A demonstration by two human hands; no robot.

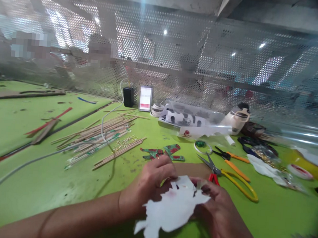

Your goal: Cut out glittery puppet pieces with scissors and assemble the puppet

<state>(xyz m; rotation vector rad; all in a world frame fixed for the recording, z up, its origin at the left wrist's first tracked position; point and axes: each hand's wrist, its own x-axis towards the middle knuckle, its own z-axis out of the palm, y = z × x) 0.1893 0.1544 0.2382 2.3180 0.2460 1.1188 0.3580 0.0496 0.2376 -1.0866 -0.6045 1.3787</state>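
So the green tabletop [48, 183] is cluttered: wooden sticks [103, 137] off to the left, yellow-handled scissors [231, 175] just right of the hands. Left hand [148, 187] and right hand [218, 210] both have fingers pinched on a white paper cutout [171, 210], held just above the tabletop.

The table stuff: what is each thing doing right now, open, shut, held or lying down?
White paper cutout: held by both hands.
Left hand: gripping the cutout.
Right hand: gripping the cutout.
Yellow-handled scissors: lying open.
Orange-handled pliers: lying flat.
Wooden sticks: lying loose.
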